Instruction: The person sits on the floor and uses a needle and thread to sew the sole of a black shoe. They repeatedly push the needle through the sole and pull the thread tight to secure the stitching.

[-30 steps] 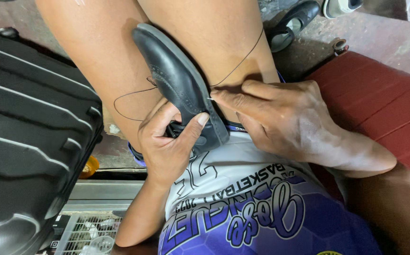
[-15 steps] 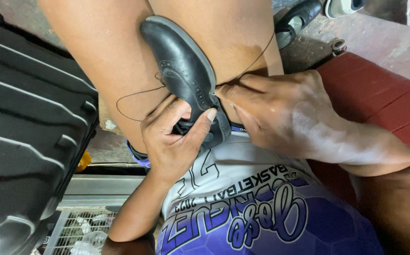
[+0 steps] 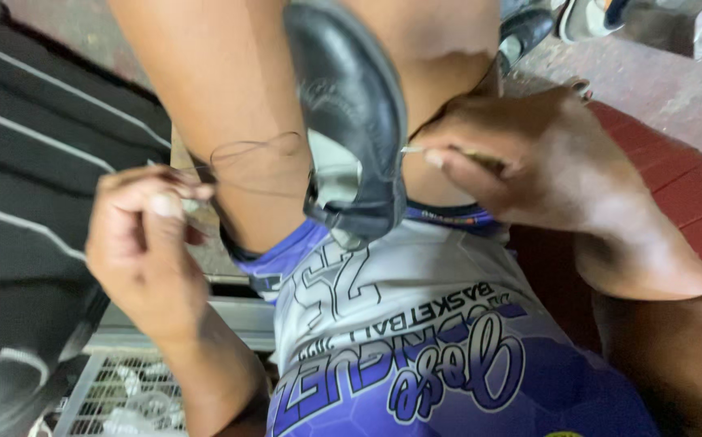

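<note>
Right now my left hand (image 3: 144, 243) sits at about eight o'clock, its fingers pinched shut on the end of a thin dark thread (image 3: 258, 158), which loops across my bare thigh toward the black leather shoe (image 3: 355, 121). That shoe is wedged between my knees at twelve o'clock, toe pointing away from me and its heel opening facing my lap. My right hand (image 3: 529, 162) is at two o'clock, pressed against the shoe's side, with thumb and forefinger closed on a slim pale needle (image 3: 415, 150) whose tip touches the leather near the edge of the sole. My purple and white shorts (image 3: 415, 348) fill six o'clock, a dark ribbed case (image 3: 35, 162) lies at nine o'clock, and a red seat (image 3: 691, 194) shows at three o'clock. As I judge it, the slack loop could snag or knot if I draw it unevenly, because it lies loose on my skin. Equally, the needle could slip off the stiff leather and prick my leg, since the shoe is only held by my knees and might twist under a hard push.
</note>
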